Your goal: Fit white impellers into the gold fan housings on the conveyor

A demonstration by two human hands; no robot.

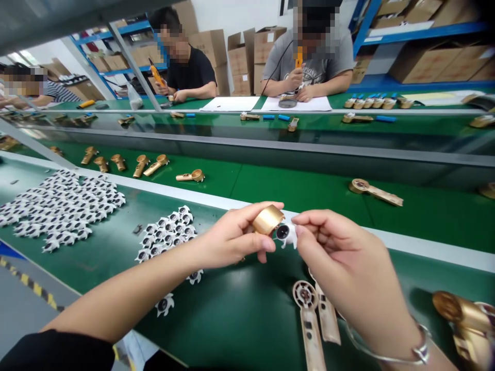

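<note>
Over the green bench, my left hand (232,234) is closed around a gold fan housing (267,220), its round head showing between thumb and fingers. My right hand (336,252) pinches a small white fan impeller (286,234) with a dark hub by its edge. The impeller is right beside the housing's open end; whether they touch I cannot tell. Below my right hand lie gold handle shells (309,322) with round grilles. Several more white impellers (166,232) lie near my left forearm.
A large spread of impellers (65,206) covers the bench's left. Gold housings (141,165) and a gold shell (375,193) lie on the green belt (263,188) beyond a pale rail. More gold parts (464,324) lie at right. Co-workers sit opposite, two holding orange tools (157,74).
</note>
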